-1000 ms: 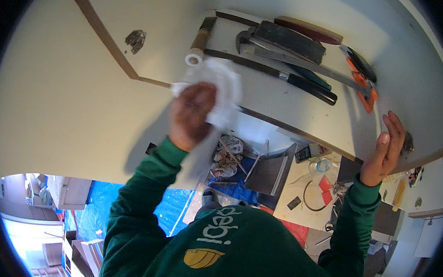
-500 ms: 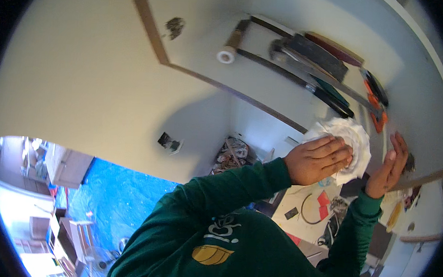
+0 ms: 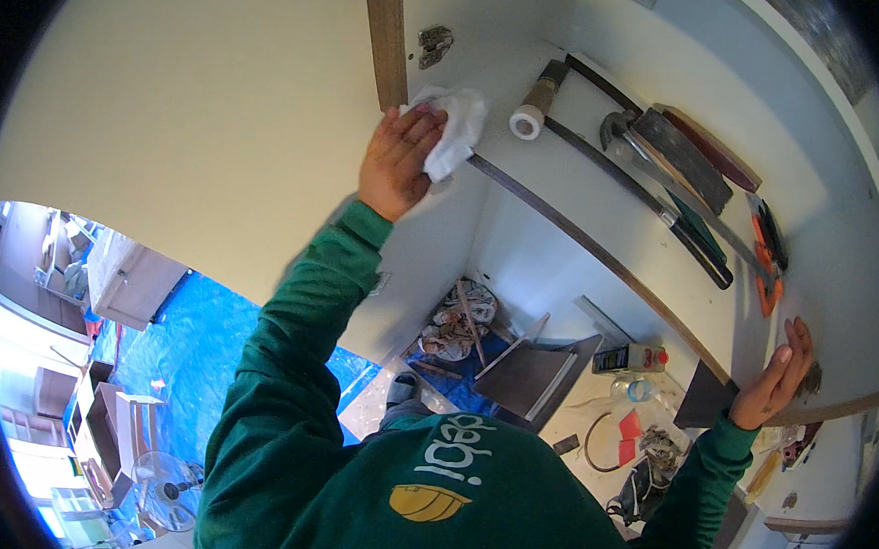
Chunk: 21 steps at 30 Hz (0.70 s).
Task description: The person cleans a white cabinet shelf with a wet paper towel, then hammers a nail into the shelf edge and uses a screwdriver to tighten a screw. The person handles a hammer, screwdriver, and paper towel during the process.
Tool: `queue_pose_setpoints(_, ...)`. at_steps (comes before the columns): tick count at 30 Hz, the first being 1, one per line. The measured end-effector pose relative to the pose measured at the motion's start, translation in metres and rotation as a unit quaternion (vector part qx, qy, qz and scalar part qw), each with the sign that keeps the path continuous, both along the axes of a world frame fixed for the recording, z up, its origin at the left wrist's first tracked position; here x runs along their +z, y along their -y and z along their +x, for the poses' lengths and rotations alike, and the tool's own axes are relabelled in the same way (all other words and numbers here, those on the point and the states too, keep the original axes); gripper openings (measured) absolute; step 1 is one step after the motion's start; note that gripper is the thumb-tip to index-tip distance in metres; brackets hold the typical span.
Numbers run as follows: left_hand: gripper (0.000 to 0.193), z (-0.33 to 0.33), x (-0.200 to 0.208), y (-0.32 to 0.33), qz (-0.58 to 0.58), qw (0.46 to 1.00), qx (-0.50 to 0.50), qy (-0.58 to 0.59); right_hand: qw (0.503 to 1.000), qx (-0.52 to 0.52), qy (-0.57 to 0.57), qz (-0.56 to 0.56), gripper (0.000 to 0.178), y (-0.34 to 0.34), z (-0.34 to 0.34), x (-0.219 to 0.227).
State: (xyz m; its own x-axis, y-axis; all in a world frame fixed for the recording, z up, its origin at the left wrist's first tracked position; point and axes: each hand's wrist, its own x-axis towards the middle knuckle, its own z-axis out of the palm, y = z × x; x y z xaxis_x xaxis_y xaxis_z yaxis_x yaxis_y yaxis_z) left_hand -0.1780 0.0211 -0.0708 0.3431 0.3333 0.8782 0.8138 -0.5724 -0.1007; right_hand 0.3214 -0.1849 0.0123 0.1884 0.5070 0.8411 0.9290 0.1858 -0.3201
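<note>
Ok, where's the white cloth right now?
In the head view, the white cloth is at upper middle, at the fingers of the left hand, between the lower end of the brown strip and the white-ended roll.

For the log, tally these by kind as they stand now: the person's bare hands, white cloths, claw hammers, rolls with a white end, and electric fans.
Bare hands: 2 (left hand, right hand)
White cloth: 1
Claw hammer: 1
Roll with a white end: 1
Electric fan: 1
Total: 6
</note>
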Motion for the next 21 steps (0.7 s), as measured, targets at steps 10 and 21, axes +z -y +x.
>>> queue_pose_setpoints(10,0.057,0.097,-0.028,0.045,-0.016,0.990,-0.043,0.132,1.000,0.012,0.018,0.011,0.041,0.000,-0.004,0.001)
queue_pose_setpoints(21,0.051,0.275,-0.015,0.136,-0.030,0.952,-0.294,0.077,0.998,0.046,0.012,0.029,0.039,0.004,-0.001,0.005)
